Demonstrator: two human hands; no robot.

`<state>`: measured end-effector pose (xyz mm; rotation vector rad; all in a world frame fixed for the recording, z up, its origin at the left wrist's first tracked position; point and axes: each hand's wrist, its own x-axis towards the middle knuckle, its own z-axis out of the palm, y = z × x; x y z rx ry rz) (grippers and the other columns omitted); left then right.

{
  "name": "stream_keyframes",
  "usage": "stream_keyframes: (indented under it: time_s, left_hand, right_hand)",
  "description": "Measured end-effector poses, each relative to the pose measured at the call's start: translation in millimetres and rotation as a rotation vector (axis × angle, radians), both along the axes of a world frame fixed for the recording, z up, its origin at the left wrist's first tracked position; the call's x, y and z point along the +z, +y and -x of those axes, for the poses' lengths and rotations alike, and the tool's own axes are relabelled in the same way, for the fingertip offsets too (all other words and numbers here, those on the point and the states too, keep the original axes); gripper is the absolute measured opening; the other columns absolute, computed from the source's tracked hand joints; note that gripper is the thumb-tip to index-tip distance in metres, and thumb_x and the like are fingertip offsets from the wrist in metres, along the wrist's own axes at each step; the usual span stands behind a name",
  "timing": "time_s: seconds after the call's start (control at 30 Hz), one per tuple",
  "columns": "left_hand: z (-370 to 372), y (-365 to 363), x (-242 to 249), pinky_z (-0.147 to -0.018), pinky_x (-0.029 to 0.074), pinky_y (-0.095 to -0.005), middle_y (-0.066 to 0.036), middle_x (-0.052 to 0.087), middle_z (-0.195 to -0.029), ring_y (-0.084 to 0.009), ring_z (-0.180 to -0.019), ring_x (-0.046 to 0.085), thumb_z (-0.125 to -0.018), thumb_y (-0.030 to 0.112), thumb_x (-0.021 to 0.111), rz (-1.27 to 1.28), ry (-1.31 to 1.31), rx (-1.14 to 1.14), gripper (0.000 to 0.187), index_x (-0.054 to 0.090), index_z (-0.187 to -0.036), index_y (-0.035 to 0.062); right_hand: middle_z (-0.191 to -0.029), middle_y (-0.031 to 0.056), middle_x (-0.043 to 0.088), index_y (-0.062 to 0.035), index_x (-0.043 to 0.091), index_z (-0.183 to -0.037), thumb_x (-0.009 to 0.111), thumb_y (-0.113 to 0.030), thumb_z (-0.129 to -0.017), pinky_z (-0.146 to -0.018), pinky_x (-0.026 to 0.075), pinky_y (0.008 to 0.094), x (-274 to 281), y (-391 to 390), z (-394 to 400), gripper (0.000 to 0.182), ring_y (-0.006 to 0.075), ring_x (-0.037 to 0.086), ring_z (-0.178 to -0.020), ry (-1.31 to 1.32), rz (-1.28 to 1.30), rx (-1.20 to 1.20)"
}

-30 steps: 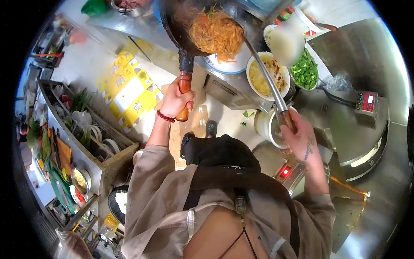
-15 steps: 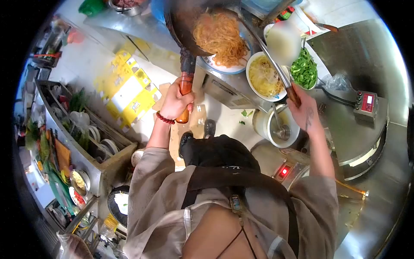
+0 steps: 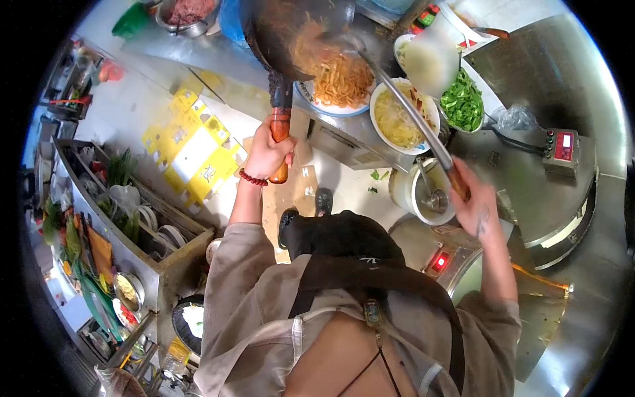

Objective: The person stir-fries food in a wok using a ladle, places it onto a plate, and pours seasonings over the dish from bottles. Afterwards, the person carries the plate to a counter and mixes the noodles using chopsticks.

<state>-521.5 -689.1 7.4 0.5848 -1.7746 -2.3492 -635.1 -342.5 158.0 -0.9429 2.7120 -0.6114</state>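
L hand (image 3: 268, 153) was wrapped round the wooden wok handle (image 3: 280, 132), grip narrow & closed on it. R hand (image 3: 477, 205) had its grip closed round the wood end of a long ladle (image 3: 420, 126); ladle head, blurred, was up at the wok's mouth nr the noodles. The wok (image 3: 268, 43) was tilted over the far side of a blue-rimmed plate (image 3: 337, 113). Noodles (image 3: 342, 81) lay partly on the plate, partly in the wok, w/ some blurred btwn the two. Plate sat on the metal counter (image 3: 235, 74). Just R of it was a white bowl (image 3: 380, 126) w/ pale yellow shreds (image 3: 400, 122), then a bowl of chopped greens (image 3: 462, 102). Below the white bowl, nearer the person, stood a white pot (image 3: 401, 193) w/ a 2nd ladle (image 3: 436, 199) in it. Farther R: a clear plastic bag (image 3: 518, 119) & a control box (image 3: 561, 152) w/ red display. Upper L, well apart from the plate, a metal bowl (image 3: 182, 28) held minced meat (image 3: 190, 10).
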Motion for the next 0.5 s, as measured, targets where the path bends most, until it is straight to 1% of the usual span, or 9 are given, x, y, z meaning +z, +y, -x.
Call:
stream_keyframes:
  time_s: [0.07,0.17,0.27,0.37,0.47,0.5]
  left_hand:
    - [-2,2,3,-0.04,0.045,-0.0275,-0.006,0.051,-0.066,-0.0133,-0.044,0.051,-0.078,-0.006,0.055,0.011,-0.012,-0.005,0.042,0.036,-0.116,-0.0045]
    - [-6,6,9,-0.04,0.045,-0.0273,-0.006,0.051,-0.066,-0.0133,-0.044,0.051,-0.078,-0.005,0.055,0.006,-0.021,-0.009,0.04,0.037,-0.114,-0.0043]
    - [-4,5,9,-0.04,0.045,-0.0272,-0.006,0.052,-0.066,-0.0131,-0.044,0.051,-0.078,-0.005,0.055,0.0,0.0,-0.017,0.039,0.037,-0.113,-0.0042]
    - [-1,5,7,-0.04,0.045,-0.0271,-0.006,0.052,-0.066,-0.013,-0.044,0.051,-0.078,-0.005,0.054,0.005,-0.004,-0.009,0.04,0.038,-0.114,-0.0044]
    - [3,2,7,-0.04,0.045,-0.027,-0.006,0.052,-0.066,-0.0129,-0.044,0.051,-0.077,-0.006,0.053,0.022,-0.006,0.013,0.041,0.037,-0.115,-0.0047]
    - [3,1,6,-0.04,0.045,-0.027,-0.006,0.052,-0.066,-0.0128,-0.044,0.051,-0.077,-0.006,0.053,0.026,-0.008,0.019,0.042,0.037,-0.115,-0.0048]
  right_hand:
    - [-0.089,0.0259,0.062,-0.0031,0.049,-0.127,0.061,-0.006,-0.078,-0.07,0.05,0.0388,-4,-18,18,0.05,0.0396,0.064,-0.08,-0.016,-0.002,-0.032]
    - [-0.089,0.0267,0.061,-0.0035,0.048,-0.127,0.059,-0.006,-0.079,-0.07,0.05,0.0392,-29,-31,44,0.049,0.0404,0.063,-0.082,0.07,0.115,0.064]
    - [-0.09,0.0269,0.061,-0.0035,0.047,-0.128,0.059,-0.007,-0.08,-0.071,0.05,0.0405,-32,-16,37,0.049,0.0426,0.061,-0.084,-0.039,0.08,-0.006]
    - [-0.092,0.0264,0.061,-0.0046,0.048,-0.128,0.059,-0.006,-0.079,-0.072,0.049,0.0416,-25,-7,24,0.05,0.0431,0.06,-0.083,-0.048,-0.017,-0.041]
    - [-0.095,0.0254,0.061,-0.0067,0.048,-0.128,0.059,-0.006,-0.078,-0.072,0.049,0.0422,-25,3,19,0.051,0.0421,0.06,-0.083,0.019,-0.046,0.012]
    - [-0.094,0.0249,0.061,-0.0076,0.048,-0.128,0.058,-0.006,-0.078,-0.072,0.049,0.0423,-20,3,18,0.052,0.0419,0.06,-0.082,0.021,-0.059,-0.01]
